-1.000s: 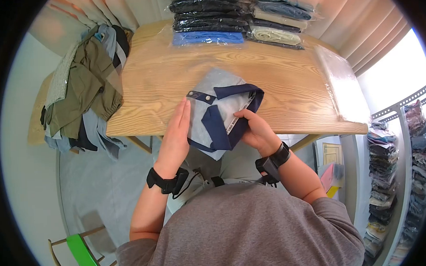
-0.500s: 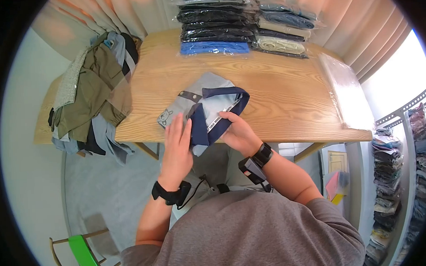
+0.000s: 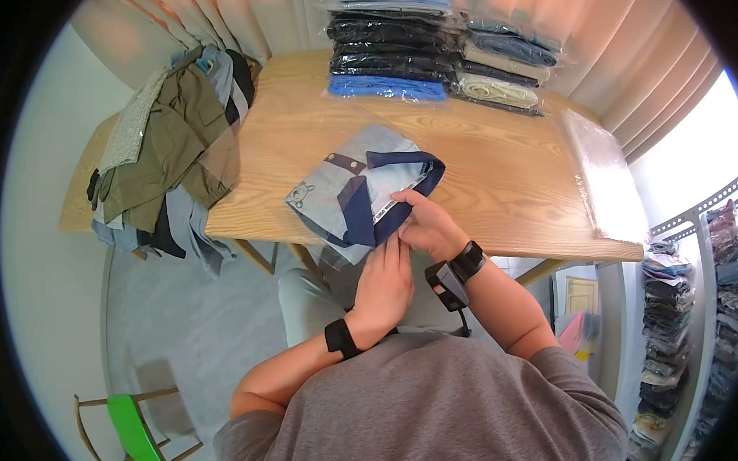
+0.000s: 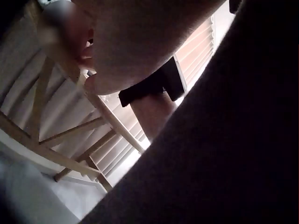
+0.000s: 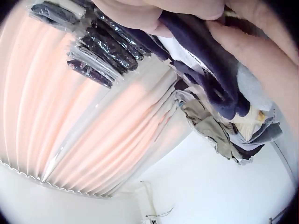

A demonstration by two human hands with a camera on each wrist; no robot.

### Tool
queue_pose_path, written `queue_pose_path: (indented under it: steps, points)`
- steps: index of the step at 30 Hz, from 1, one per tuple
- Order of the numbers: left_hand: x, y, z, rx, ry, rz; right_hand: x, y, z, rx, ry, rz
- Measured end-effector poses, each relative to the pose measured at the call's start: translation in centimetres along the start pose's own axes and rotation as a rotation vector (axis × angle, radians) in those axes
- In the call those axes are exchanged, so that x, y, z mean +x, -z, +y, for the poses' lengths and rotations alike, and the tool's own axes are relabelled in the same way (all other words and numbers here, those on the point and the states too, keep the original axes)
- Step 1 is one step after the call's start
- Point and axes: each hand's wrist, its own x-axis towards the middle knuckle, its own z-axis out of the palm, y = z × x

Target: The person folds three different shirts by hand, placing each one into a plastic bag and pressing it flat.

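Observation:
A folded light grey-blue polo shirt with a navy collar and a small bear print lies tilted over the table's near edge in the head view. Clear plastic shows along its lower edge. My right hand grips the collar side, thumb on top of the inner collar band and the other fingers beneath. In the right wrist view the navy collar runs out from between the fingers. Close beside it, my left hand has its fingers extended together, fingertips right at the shirt's near edge; its thumb is hidden. The left wrist view is mostly dark.
Bagged folded garments are stacked at the back of the wooden table. Loose clothes are heaped at the left, and a pile of clear plastic bags lies at the right end. A green-backed chair stands lower left.
My left hand has moved from the shirt's left side to its near edge, beside the right hand. The right hand keeps its grip on the collar; the shirt has shifted slightly and shows its bear print.

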Motion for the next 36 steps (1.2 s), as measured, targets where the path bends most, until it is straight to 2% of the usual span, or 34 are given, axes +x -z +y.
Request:
queue_pose_path:
  steps: [5,7,9,11,13,17,18,20,21,22,23,24,25,27,29,33,35,36]
  points:
    - [-0.6,-0.6,-0.2,0.02,0.041,0.021,-0.9,-1.0,0.3,0.009,0.076,-0.001]
    - [-0.6,-0.1,-0.1,0.134,0.039,0.064,-1.0,-1.0,0.6,0.044,0.059,-0.004]
    - [-0.1,-0.4,-0.5,0.092,0.073,0.05,-1.0,-1.1,0.8,0.078,0.041,-0.008]
    - [0.6,-0.8,-1.1,0.048,0.107,0.039,-1.1,-1.4,1.1,0.087,0.066,-0.097]
    - [1.4,-1.1,-1.9,-0.118,0.288,-0.175,-1.3,-1.8,1.2,0.081,0.059,-0.078]
    - [1.5,-1.2,-2.5,-0.158,0.296,-0.215,-0.7,-1.1,1.6,0.11,0.014,-0.088]
    - [1.4,-1.2,-2.6,-0.098,0.271,-0.207,-0.5,-1.0,1.8,0.108,0.013,-0.09]
    - [1.3,-1.4,-2.8,-0.026,0.249,-0.192,0.2,-1.0,2.3,0.121,-0.079,-0.223]
    - [1.2,-1.6,-3.2,0.019,0.119,-0.042,0.1,-2.0,2.7,0.118,-0.08,-0.235]
    - [1.0,-1.9,-3.7,0.066,-0.013,0.107,-0.2,-3.4,3.3,0.021,0.037,-0.205]
    - [0.7,-2.3,-3.9,0.081,-0.011,0.115,-0.2,-4.5,3.6,-0.074,0.154,-0.177]
    - [0.3,-2.8,-4.1,0.055,-0.03,0.157,2.6,-3.5,3.6,0.17,0.001,-0.2]
    - [0.3,-2.4,-4.1,0.028,-0.049,0.199,3.4,-4.2,3.4,0.167,-0.002,-0.214]
    - [0.2,-1.6,-3.8,0.036,-0.044,0.192,4.6,-5.3,3.1,0.132,-0.002,-0.087]
    - [0.2,-1.1,-3.7,0.124,0.016,0.042,6.3,-5.4,2.7,0.131,0.029,-0.125]
    - [-0.7,-0.1,-3.9,0.181,-0.05,0.019,7.4,-3.8,1.6,0.221,0.103,-0.175]
    - [-1.1,0.3,-4.1,0.175,-0.05,-0.037,5.9,-3.0,1.3,0.208,0.162,-0.209]
    - [-1.3,0.5,-4.0,0.142,-0.076,-0.03,4.4,-2.7,1.2,0.226,0.126,-0.197]
